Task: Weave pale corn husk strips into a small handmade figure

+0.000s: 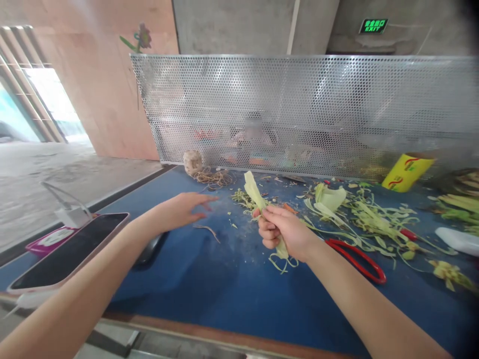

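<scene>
Bare forearms (pixel 348 289) were closest, with the right grip (pixel 281 227) wrapped around a pale green husk (pixel 253 189), long axis tilted, top end pointing away and leftish. Left grip (pixel 183 209) hung open over the tabletop (pixel 224 299). Yellow container (pixel 406 172) sat beyond, right of the husk grip; couldn't see its contents tbh.

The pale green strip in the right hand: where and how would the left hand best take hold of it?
Probably by the broad upper end of the pale green strip, pinched from the left: that end stands free above the fist of the right hand, and the left hand is on that side. The lower end looks thin and curly.
</scene>
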### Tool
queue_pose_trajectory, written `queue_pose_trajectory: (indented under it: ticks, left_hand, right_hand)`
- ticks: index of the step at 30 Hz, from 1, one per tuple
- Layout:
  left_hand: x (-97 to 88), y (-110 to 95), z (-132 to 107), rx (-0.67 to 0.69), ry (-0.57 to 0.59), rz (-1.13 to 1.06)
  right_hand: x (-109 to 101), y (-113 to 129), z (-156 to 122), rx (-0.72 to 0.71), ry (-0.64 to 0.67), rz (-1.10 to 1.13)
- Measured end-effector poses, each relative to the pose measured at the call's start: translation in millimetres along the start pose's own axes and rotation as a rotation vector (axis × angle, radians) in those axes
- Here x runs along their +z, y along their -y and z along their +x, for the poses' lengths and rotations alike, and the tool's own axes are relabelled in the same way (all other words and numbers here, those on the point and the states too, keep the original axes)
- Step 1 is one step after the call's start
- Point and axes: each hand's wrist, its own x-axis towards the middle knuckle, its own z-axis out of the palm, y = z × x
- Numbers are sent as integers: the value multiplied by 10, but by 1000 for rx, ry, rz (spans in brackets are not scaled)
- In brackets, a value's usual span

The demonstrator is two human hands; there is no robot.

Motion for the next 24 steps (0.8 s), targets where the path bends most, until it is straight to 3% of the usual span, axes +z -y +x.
queue_pose_trajectory:
  ticks: [3, 9, 16, 21, 24]
  left_hand:
    - [145, 106, -58, 52, 103, 178]
    - [330, 104, -102, 229, -35, 388]
    - [451, 33, -43, 324, -60, 565]
    - [416, 41, -62, 276, -109, 436]
    - [386, 41, -74, 125, -126, 187]
  right_hand:
    - [-31, 9, -5, -20, -10, 3]
    - [-46, 10, -3, -25, -8, 0]
    - [-35, 9, -10, -8, -23, -13]
    - [-34, -5, -8, -5, -21, -19]
    - [-44, -9, -3, -11, -1, -22]
